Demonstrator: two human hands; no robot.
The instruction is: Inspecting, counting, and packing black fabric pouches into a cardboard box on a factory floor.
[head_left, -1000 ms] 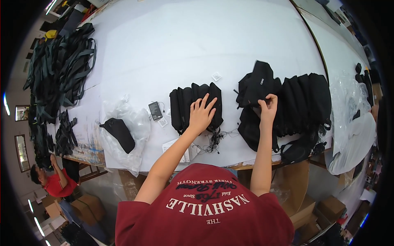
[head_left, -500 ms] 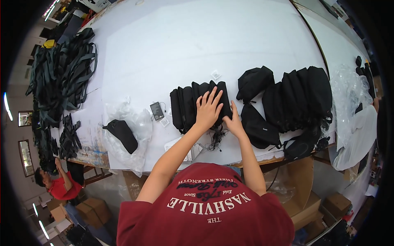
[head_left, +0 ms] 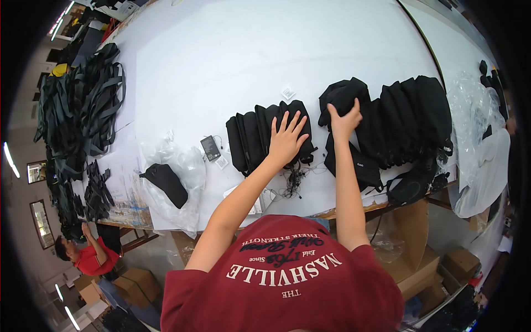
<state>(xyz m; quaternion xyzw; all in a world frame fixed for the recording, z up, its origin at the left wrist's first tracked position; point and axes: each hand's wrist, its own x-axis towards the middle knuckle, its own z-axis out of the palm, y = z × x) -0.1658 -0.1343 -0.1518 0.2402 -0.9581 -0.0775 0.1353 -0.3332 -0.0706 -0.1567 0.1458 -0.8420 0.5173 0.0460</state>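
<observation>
My left hand (head_left: 286, 141) lies with fingers spread on a row of black fabric pouches (head_left: 241, 145) standing packed side by side. Farther right, my right hand (head_left: 344, 120) grips the near edge of a single black pouch (head_left: 343, 93), thumb and fingers apart around it. Below that hand another black pouch (head_left: 358, 167) lies on the table, partly covered by my forearm. A longer row of black pouches (head_left: 409, 119) stands to its right. Thin black cords (head_left: 293, 181) are tangled in front of the left row.
On the white table (head_left: 249, 50) lie a dark hang tag (head_left: 210, 148), a small white label (head_left: 287, 92) and a clear plastic bag (head_left: 193, 171) with a black pouch (head_left: 167, 185) on it. Black straps (head_left: 83, 105) heap up at left. A person (head_left: 97, 257) in red works beyond them.
My right hand has left the left row of pouches and moved right and away from me to the single pouch. My left hand stays on the row.
</observation>
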